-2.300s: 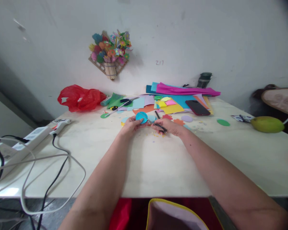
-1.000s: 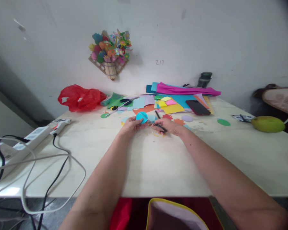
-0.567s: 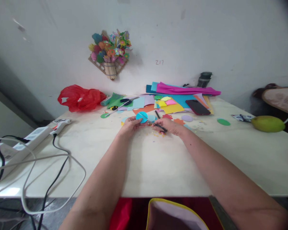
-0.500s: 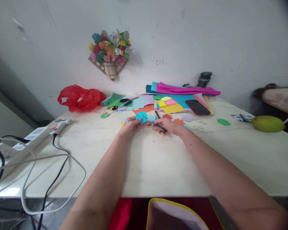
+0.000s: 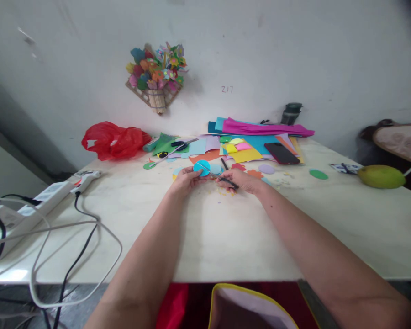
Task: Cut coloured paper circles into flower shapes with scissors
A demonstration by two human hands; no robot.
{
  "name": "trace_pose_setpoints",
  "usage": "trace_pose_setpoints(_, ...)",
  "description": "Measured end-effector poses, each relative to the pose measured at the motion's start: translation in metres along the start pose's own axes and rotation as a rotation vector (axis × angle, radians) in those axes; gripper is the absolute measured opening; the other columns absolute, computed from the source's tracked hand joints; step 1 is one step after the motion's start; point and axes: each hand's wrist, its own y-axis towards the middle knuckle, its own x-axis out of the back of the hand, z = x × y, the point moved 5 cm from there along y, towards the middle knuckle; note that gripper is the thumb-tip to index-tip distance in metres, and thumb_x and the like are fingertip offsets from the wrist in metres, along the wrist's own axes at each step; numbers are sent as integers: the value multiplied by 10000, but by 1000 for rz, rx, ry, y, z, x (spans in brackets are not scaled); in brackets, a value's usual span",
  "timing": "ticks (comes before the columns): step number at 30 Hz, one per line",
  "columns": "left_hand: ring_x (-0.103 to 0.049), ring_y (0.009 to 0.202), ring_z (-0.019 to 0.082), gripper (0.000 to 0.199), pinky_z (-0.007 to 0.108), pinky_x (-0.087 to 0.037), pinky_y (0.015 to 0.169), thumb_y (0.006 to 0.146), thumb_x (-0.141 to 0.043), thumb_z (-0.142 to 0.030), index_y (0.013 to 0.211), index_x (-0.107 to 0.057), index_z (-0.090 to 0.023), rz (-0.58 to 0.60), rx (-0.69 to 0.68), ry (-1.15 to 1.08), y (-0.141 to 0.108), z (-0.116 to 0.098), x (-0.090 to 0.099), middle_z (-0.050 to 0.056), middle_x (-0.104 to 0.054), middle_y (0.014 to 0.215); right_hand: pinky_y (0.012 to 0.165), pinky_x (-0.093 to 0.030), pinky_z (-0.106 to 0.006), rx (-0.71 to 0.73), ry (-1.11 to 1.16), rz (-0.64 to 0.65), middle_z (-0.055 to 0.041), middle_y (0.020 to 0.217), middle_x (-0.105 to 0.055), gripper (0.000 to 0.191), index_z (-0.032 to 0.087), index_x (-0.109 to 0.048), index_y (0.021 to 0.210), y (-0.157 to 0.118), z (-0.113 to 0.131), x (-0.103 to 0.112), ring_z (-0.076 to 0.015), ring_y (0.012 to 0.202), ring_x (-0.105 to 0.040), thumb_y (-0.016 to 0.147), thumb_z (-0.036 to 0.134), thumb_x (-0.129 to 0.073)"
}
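Observation:
A round blue paper piece [image 5: 202,167] is pinched in my left hand [image 5: 187,179], above the table's middle. My right hand [image 5: 239,180] holds dark-handled scissors [image 5: 228,182], whose thin blades point up and left across the blue circle. Beside the blue circle lies a paler blue paper piece [image 5: 215,169]. A red paper flower [image 5: 239,167], an orange one [image 5: 255,174] and a lilac oval [image 5: 266,169] lie just past my right hand. Small yellow scraps are scattered below the scissors.
Coloured sheets [image 5: 246,153] and a phone [image 5: 281,153] lie at the back. A second pair of scissors [image 5: 181,145] and a red plastic bag [image 5: 114,140] are at back left. Cables and a power strip [image 5: 50,198] occupy the left side. A green fruit [image 5: 382,176] sits right.

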Motion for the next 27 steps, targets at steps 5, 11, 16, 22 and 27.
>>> trace_pose_setpoints(5, -681, 737, 212, 228, 300, -539, 719, 631, -727, -187, 823, -668, -80, -6, 5, 2, -1, -1, -1, 115, -709, 796, 370, -335, -176, 5, -6, 13, 12, 533, -530, 174, 107, -649, 813, 1, -1, 0, -55, 401, -447, 697, 235, -633)
trace_pose_setpoints(11, -680, 739, 214, 226, 308, -538, 716, 627, -726, -181, 821, -667, -81, -19, 14, 10, -1, 0, 0, 115, -707, 805, 366, -335, -181, 6, 6, 10, 15, 532, -537, 199, 110, -648, 809, -1, -1, 1, -54, 399, -446, 666, 245, -681)
trace_pose_setpoints(16, -681, 742, 210, 226, 293, -543, 711, 628, -724, -176, 825, -669, -80, -7, 19, 3, 0, 1, 0, 114, -707, 824, 370, -339, -178, -3, 4, 9, 15, 545, -539, 189, 107, -639, 825, -2, -1, 0, -51, 401, -449, 689, 237, -661)
trace_pose_setpoints(22, -680, 727, 201, 209, 279, -545, 694, 639, -719, -169, 821, -672, -76, -5, 25, 6, 0, 1, 0, 109, -706, 788, 372, -336, -175, -3, -11, 9, 22, 541, -528, 207, 103, -640, 846, -1, -1, 0, -54, 413, -455, 669, 207, -669)
trace_pose_setpoints(27, -680, 721, 208, 188, 292, -545, 693, 654, -705, -168, 815, -677, -75, -9, 42, 25, -1, 0, -1, 123, -709, 798, 370, -330, -177, -3, -1, 3, 21, 549, -533, 220, 111, -649, 850, -1, 1, 0, -51, 411, -447, 668, 231, -674)
